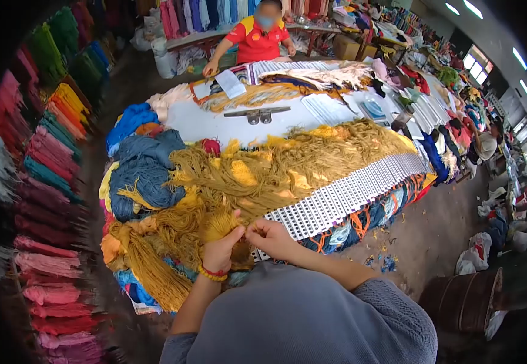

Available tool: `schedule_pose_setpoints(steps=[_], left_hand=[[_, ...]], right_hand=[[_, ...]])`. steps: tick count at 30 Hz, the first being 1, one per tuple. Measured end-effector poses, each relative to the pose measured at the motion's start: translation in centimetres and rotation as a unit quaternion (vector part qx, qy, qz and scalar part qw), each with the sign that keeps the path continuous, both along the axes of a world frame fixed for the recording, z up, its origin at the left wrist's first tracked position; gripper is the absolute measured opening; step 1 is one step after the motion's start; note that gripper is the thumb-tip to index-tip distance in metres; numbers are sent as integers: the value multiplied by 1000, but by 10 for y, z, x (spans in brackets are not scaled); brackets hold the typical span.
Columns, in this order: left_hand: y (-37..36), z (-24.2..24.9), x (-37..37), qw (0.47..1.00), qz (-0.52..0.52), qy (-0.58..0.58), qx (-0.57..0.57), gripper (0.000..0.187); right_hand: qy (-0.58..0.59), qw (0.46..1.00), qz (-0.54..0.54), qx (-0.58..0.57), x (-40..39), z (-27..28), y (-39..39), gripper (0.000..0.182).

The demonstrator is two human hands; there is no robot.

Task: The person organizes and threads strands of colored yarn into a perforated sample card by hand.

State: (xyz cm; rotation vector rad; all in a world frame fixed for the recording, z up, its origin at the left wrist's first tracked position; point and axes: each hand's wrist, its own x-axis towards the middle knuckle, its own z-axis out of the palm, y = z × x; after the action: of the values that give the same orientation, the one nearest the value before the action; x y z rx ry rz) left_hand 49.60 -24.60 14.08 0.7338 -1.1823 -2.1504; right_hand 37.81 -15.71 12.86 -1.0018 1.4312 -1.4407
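Observation:
A bundle of golden-brown yarn (220, 224) is gripped in my left hand (220, 250), which has a beaded bracelet at its wrist. Close to its right, my right hand (271, 238) is closed in a pinch near my left fingertips; whatever it holds is too small to make out. Loose olive-gold yarn (312, 161) spreads across the table beyond both hands. A long row of white cards with dark holes (342, 197) runs along the table's near edge, to the right of my hands. A thick golden skein (154, 267) hangs at the left.
Blue-grey yarn (145, 173) is heaped at the table's left. A metal clip (257, 115) lies on the white tabletop (197, 124). Across the table is a person in a red shirt (260, 43). Coloured skeins hang at the far left; a brown drum (462, 300) stands at right.

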Motion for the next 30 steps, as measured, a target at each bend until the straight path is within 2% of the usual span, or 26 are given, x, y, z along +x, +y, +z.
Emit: schedule_pose_setpoints(steps=[3,10,14,16,21,23,24,26,27,30], left_hand=[[-1,-9,3,1000,2,1,-8,36],[2,-13,7,1000,-14,-11,16,35],[4,-8,0,999,-3,-27,21,31],[2,-2,0,999,-16,-23,25,31],[-3,-13,1,999,-6,-13,34,26],[-3,-12,1,1000,-5,-14,21,24],[-5,-11,2,1000,-11,-17,16,24],[-9,-16,2,1000,-26,-4,6,24],[-9,-17,1,1000,0,-13,19,23],[-8,-17,4,998,26,-21,47,23]], right_hand=[[40,999,26,-6,-1,-2,-3,12],[-46,998,31,7,2,-16,3,9],[-76,997,22,17,2,-14,5,21],[-75,996,34,33,-2,-16,4,20],[-24,994,78,78,-6,0,-1,22],[14,995,79,66,-7,-8,-5,22],[-11,997,76,22,-5,-13,-8,23],[25,994,90,53,-7,-7,-6,26],[89,987,115,69,-10,3,-7,29],[117,983,140,25,-11,3,-12,32]])
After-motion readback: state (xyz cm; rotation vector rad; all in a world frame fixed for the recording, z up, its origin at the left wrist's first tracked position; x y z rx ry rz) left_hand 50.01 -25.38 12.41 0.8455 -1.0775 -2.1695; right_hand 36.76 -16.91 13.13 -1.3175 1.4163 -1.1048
